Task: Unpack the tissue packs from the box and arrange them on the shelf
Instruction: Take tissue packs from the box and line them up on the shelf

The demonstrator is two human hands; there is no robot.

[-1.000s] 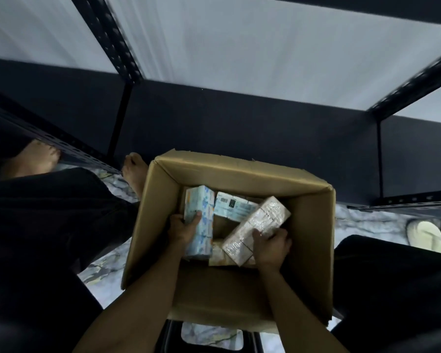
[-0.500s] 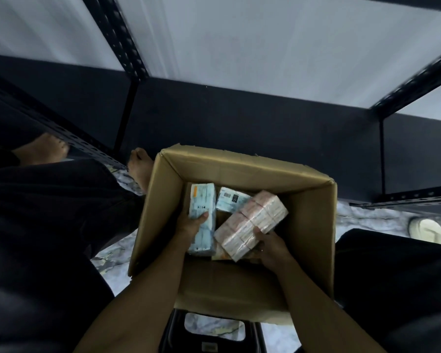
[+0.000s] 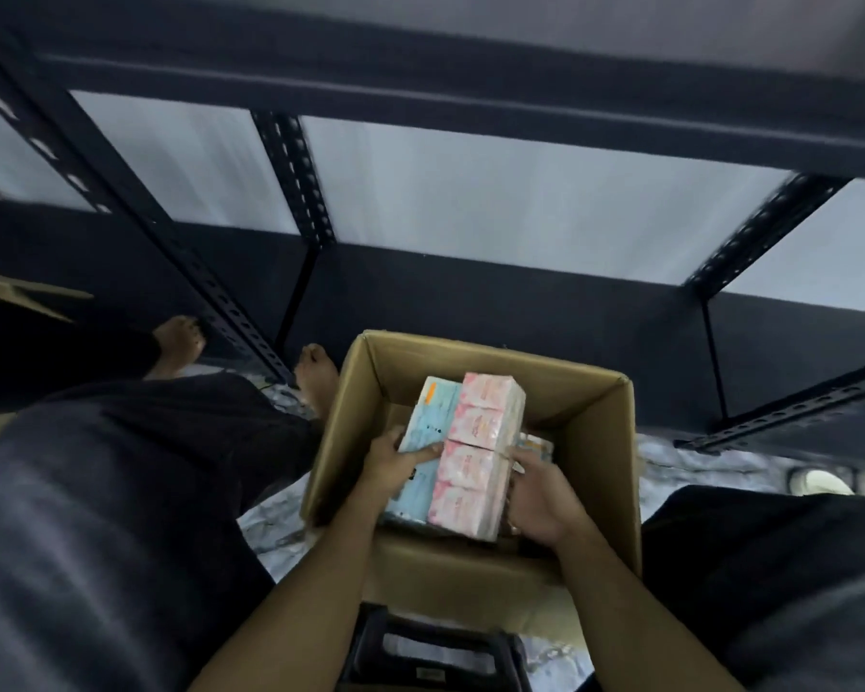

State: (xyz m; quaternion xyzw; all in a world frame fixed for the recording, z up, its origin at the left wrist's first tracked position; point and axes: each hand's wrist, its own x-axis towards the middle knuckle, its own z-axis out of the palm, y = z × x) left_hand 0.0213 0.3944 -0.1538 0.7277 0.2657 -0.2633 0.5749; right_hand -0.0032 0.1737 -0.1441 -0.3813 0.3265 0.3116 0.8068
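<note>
An open cardboard box (image 3: 598, 432) stands between my knees. Above its opening I hold two tissue packs side by side. My left hand (image 3: 389, 459) grips the blue tissue pack (image 3: 423, 432) from the left, thumb across its face. My right hand (image 3: 540, 496) grips the pink tissue pack (image 3: 478, 452) from the right. Another pack (image 3: 538, 447) shows inside the box behind my right hand. The dark metal shelf (image 3: 495, 292) runs across in front of the box, its white boards bare.
A slotted shelf upright (image 3: 298, 177) rises behind the box, another (image 3: 755, 227) at right. Bare feet (image 3: 318, 377) rest on the patterned floor at left. A black stool (image 3: 435, 651) sits under the box. A sandal (image 3: 820, 484) lies at right.
Both hands have lifted the blue and pink packs up out of the box and brought them together, upright and side by side. The view has tilted up, showing more shelf.
</note>
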